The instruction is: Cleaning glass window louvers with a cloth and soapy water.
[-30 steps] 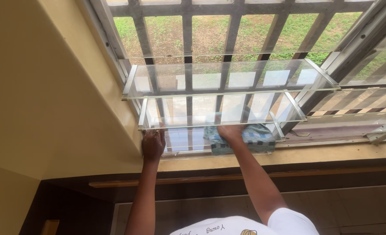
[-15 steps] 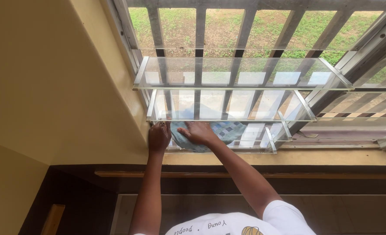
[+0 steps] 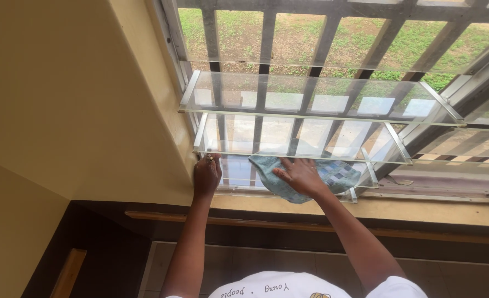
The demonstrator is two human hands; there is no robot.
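My right hand [image 3: 299, 175] lies flat, fingers spread, pressing a blue-green checked cloth [image 3: 332, 174] onto the lowest glass louvre pane [image 3: 239, 168] of a window. My left hand [image 3: 206, 176] grips the left end of that pane, at its metal clip beside the yellow wall. Two more glass panes, one [image 3: 305, 139] just above my hands and one [image 3: 316, 102] higher, are tilted open and partly cover the cloth.
Grey metal bars [image 3: 266, 33] stand behind the panes, with grass outside. A yellow wall [image 3: 79, 99] closes the left side. The yellowish sill [image 3: 421, 209] runs under the window, with a dark wood ledge below it. A second louvre frame [image 3: 476, 66] sits at the right.
My right hand slid the cloth left along the lowest pane, then back toward the right. My left hand has stayed on the pane's left end. The camera drifted a little.
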